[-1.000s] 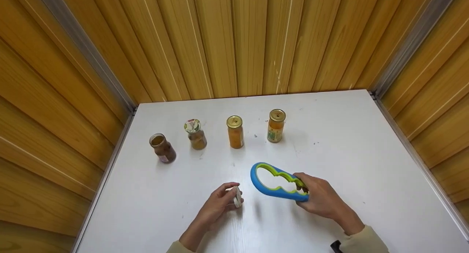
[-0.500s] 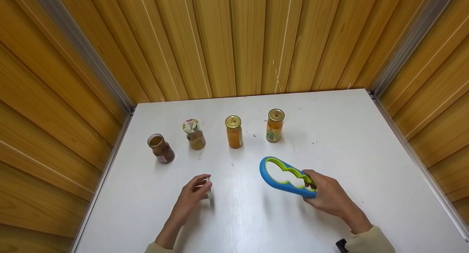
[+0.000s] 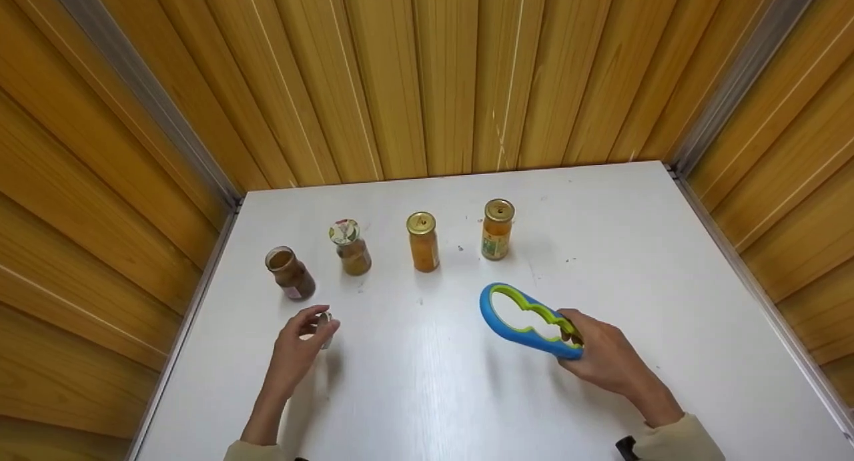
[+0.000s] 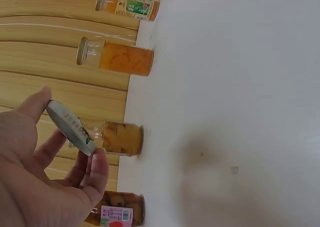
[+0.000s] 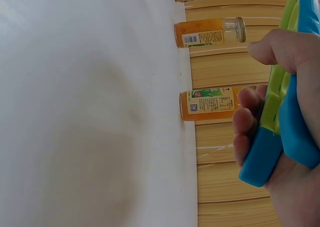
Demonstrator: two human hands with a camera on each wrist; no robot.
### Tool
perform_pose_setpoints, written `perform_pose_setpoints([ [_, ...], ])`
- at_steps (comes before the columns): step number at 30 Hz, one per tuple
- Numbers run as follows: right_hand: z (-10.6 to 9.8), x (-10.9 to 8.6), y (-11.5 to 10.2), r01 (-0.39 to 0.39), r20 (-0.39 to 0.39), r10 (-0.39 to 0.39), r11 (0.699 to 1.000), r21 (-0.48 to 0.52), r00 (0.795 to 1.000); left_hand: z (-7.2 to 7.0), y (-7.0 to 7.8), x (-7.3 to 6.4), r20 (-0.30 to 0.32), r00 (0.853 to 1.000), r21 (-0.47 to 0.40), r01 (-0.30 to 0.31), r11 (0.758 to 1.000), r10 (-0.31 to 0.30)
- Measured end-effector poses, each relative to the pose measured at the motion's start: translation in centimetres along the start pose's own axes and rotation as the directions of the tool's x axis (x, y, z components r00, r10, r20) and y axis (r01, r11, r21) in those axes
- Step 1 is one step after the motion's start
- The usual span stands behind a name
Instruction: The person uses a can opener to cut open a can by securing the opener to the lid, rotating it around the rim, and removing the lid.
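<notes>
My left hand (image 3: 293, 351) pinches a jar lid (image 4: 72, 127) by its edge, thumb on one side and fingertips on the other. It holds the lid above the table, just in front of the uncovered brown jar (image 3: 291, 274) at the far left. That jar's mouth faces up, with dark contents inside. On the right, my right hand (image 3: 604, 354) grips the handle end of a blue and green jar opener (image 3: 527, 321), whose looped end points up and to the left. In the right wrist view, the fingers curl round the opener's handle.
Beyond the hands stand a jar with a patterned lid (image 3: 351, 249), a gold-lidded orange jar (image 3: 423, 244) and another gold-lidded jar (image 3: 497, 231) with a green label. Wood-look panels (image 3: 440, 81) enclose the white table (image 3: 427, 394) at the back and sides.
My left hand has carried the lid leftward from the middle of the table to near the uncovered jar. My right hand has shifted slightly right with the jar opener.
</notes>
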State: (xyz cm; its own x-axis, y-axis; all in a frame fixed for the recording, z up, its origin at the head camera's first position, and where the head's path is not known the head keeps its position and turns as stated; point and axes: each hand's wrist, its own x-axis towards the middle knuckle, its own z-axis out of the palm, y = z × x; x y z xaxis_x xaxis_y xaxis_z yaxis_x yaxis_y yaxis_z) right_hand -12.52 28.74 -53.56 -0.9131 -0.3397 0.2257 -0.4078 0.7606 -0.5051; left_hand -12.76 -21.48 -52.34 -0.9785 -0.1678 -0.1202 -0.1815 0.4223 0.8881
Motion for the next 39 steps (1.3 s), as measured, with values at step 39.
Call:
perform_pose_setpoints([
  [39,-1.0,-0.8,0.5,-0.048,-0.012,0.048,0.999,0.009,0.999,-2.2,-6.5,4.7,-0.251,0.963,0.424,0.203,0.883,-0.101],
])
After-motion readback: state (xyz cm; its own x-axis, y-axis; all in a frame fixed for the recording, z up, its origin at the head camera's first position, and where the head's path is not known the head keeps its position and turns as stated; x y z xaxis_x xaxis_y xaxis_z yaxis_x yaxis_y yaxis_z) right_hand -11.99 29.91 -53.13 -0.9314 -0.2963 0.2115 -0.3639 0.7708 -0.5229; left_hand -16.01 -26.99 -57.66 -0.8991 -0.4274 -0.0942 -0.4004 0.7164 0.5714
